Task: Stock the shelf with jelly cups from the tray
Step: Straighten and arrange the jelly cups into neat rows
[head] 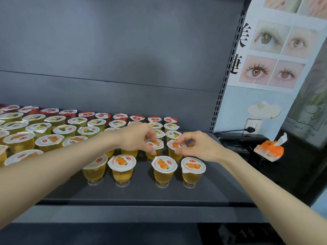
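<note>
Rows of jelly cups stand on the dark shelf: red ones at the back, green in the middle, orange at the front. My left hand pinches the lid rim of an orange jelly cup between thumb and fingers. Just to its right, my right hand pinches the lid of another orange jelly cup. Both cups stand in the second row from the front. Several orange cups, such as one at the front right, stand nearer me. No tray is in view.
The shelf's dark back panel rises behind the cups. A slotted upright bounds the shelf on the right. Beyond it a tissue box, a plugged-in cable and a poster sit by the wall.
</note>
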The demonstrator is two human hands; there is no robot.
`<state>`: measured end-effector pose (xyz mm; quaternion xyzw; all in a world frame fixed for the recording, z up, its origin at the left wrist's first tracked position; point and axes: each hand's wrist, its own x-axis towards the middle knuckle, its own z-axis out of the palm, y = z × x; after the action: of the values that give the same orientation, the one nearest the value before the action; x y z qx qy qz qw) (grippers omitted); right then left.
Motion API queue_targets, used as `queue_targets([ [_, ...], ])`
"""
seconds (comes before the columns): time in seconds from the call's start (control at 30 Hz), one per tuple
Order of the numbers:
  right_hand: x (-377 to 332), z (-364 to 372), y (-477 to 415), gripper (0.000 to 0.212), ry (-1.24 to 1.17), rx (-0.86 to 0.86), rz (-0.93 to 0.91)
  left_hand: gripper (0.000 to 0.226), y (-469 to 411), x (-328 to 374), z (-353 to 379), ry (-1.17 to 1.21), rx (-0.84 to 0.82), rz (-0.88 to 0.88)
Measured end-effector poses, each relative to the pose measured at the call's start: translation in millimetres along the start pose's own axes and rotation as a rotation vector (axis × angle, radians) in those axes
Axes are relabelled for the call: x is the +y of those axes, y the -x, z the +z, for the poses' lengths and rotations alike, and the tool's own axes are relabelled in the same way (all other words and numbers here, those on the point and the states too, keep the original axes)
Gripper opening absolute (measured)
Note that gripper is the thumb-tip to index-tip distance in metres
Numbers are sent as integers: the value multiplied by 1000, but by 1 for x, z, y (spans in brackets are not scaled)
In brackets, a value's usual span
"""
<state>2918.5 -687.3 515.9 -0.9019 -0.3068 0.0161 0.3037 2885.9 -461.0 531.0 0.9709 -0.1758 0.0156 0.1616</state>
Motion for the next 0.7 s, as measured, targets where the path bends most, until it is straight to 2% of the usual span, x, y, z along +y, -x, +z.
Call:
queue_targets([
  [0.27, -6, -4, 0, 25, 45, -35, 14, 39, 2, 4, 4, 7, 58, -23],
  [0.7, -11, -5, 2, 28, 91, -78, 30, 37, 9, 10, 2, -4, 26, 3],
])
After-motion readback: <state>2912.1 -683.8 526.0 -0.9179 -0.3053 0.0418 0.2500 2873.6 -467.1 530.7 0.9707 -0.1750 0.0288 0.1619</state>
